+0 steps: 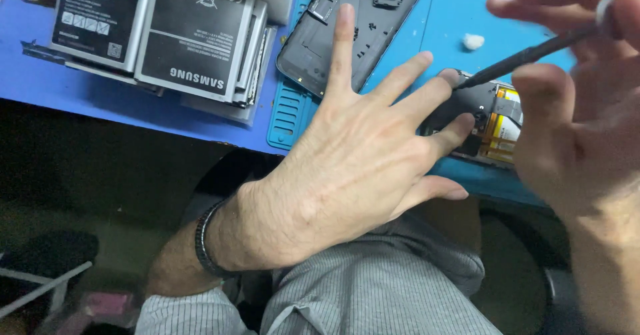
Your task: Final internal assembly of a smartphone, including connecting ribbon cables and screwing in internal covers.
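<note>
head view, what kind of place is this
Likely a phone repair bench: a blue work mat, a stack of loose phone batteries, and an opened phone being probed with a thin black tool.

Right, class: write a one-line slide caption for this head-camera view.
Left hand steadies an opened phone on a blue repair mat while the right hand works a black screwdriver into it.

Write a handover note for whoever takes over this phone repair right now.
Left hand: open, fingers spread, pressing the opened phone flat on the blue mat.
Right hand: grips a thin black tool, tip at the phone's upper edge.
Done: back cover is off, lying up the mat; yellow battery exposed.
Left: battery sits in the phone. Spare batteries stacked at far left.
</note>
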